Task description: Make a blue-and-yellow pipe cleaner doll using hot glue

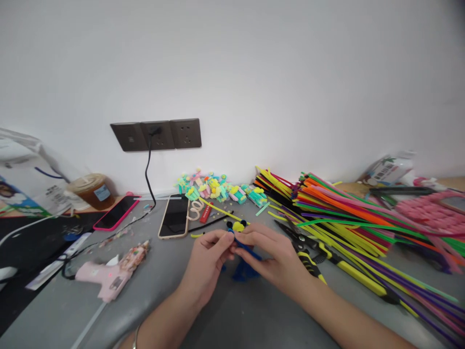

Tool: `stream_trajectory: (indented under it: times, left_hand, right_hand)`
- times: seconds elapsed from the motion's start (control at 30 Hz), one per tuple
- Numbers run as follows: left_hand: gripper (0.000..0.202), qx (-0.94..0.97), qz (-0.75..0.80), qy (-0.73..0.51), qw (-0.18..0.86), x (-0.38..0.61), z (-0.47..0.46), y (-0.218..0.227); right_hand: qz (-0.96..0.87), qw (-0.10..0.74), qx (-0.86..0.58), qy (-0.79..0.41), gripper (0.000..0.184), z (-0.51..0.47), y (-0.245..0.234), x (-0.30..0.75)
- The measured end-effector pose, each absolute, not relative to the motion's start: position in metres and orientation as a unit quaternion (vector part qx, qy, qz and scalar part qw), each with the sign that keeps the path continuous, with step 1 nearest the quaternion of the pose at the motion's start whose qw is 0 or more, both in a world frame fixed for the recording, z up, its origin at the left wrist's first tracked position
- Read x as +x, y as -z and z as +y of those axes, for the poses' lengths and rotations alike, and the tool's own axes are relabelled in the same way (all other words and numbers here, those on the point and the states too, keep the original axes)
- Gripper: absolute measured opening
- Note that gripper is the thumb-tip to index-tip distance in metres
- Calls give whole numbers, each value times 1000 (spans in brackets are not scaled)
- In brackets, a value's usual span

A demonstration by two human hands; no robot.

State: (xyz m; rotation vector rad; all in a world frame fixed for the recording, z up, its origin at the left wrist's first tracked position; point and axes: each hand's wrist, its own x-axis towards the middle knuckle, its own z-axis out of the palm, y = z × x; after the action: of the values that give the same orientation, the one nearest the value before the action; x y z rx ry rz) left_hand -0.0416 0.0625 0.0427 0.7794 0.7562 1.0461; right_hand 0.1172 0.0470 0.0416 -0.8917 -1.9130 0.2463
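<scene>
My left hand point(208, 264) and my right hand point(273, 256) meet over the grey table point(225, 315), fingers pinched together on a small blue pipe-cleaner figure point(244, 264). The figure has a yellow head point(238, 226) with black ears sticking up just beyond my fingertips. Its blue body hangs below and between the two hands, partly hidden by my fingers.
A large pile of coloured pipe cleaners point(348, 218) fills the right side, with black-and-yellow pliers point(308, 252) beside my right hand. A pink glue gun point(109, 276) lies left. Two phones point(175, 215) point(116, 212), small finished figures point(218, 186), a wall socket point(156, 134) and a drink cup point(92, 190) sit further back.
</scene>
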Motion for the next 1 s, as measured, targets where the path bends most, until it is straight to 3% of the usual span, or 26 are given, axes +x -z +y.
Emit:
stream_trajectory:
  times: [0.17,0.37,0.53,0.73,1.0]
  left_hand:
    - [28,385,349,-468,715,-41,61,-41]
    - [20,474,337,-492,648,-46,65,-40]
    - [9,546,262,-548,577,-50,65,-44]
    - [6,557,294,-547,551,-52,67,-45]
    - [29,500,371,-478,619,-52,69,-45]
  right_hand:
    - [-735,521,-389,-189,11,47,-40,113]
    - [-534,508,-354,-576,28,50,-47,111]
    - [-414,455,-277,-738,35,47,-49,113]
    - [-420,466,-279,-727,32,48,-49,113]
    - [-474,516,-293,-650,28,52,-47,112]
